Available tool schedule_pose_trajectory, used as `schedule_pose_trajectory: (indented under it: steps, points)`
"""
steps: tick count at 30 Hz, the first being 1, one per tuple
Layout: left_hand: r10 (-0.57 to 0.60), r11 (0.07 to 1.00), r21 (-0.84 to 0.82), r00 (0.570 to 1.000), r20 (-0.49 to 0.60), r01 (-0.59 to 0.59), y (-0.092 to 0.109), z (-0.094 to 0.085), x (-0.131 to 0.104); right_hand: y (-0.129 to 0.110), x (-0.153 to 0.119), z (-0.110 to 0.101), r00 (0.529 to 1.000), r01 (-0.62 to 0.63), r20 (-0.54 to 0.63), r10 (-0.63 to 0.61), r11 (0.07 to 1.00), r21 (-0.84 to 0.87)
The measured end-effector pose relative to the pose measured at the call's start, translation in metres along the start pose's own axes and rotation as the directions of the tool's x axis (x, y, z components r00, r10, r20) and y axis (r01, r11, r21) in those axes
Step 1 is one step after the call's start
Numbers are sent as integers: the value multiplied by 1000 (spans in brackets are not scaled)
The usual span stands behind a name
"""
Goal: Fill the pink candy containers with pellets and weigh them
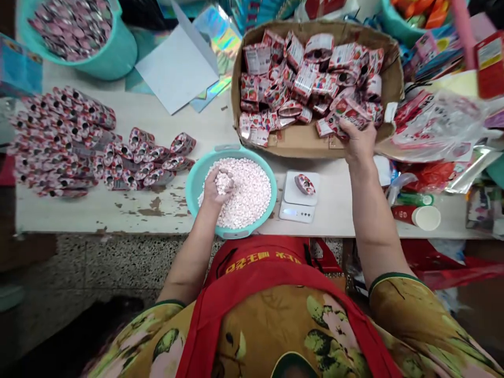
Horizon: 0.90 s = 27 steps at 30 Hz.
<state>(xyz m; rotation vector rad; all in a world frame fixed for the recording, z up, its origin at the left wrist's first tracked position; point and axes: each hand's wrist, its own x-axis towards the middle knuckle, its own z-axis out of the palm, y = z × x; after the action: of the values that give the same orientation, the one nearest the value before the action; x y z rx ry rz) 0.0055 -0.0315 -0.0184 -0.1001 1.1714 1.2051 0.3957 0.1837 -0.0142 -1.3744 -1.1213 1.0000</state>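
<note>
My left hand (pixel 216 190) is in the teal basin (pixel 190 184), its fingers curled round a heap of small pale pink candies (pixel 252 194). My right hand (pixel 359 140) reaches over the front right of the cardboard box (pixel 303 143) and grips a red and pink strawberry-print packet (pixel 349 111). Many similar packets (pixel 307 79) fill the box. Between my arms, a white digital scale (pixel 298 210) has one small packet (pixel 305 184) lying on its plate.
Stacked packet tubes (pixel 59 142) cover the table's left side. A teal bucket (pixel 122 52) of pink-and-silver pieces stands behind them. White card (pixel 177 68) lies near the box. Plastic bags (pixel 437 126) and a red paper cup (pixel 417 216) are at the right.
</note>
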Motion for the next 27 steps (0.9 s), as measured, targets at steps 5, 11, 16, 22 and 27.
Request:
schedule_pose_trajectory:
  steps: [5,11,16,22,27]
  points:
    - [-111,991,-71,993,-32,109,-7,0,6,-37,-103,23,990,-54,136,45,997,64]
    - [-86,996,30,989,119,83,0,10,-1,-44,-166,77,938,-147,323,128,989,33]
    - [62,995,65,990,130,-71,22,39,-40,-47,-223,118,884,-151,440,156,987,-46]
    - [424,906,-27,903,71,-423,11,68,-56,-40,-268,173,860,-95,496,120,993,-75]
    - [479,877,37,878,21,-479,1,59,-44,-45,-268,184,866,-18,480,136,970,-243]
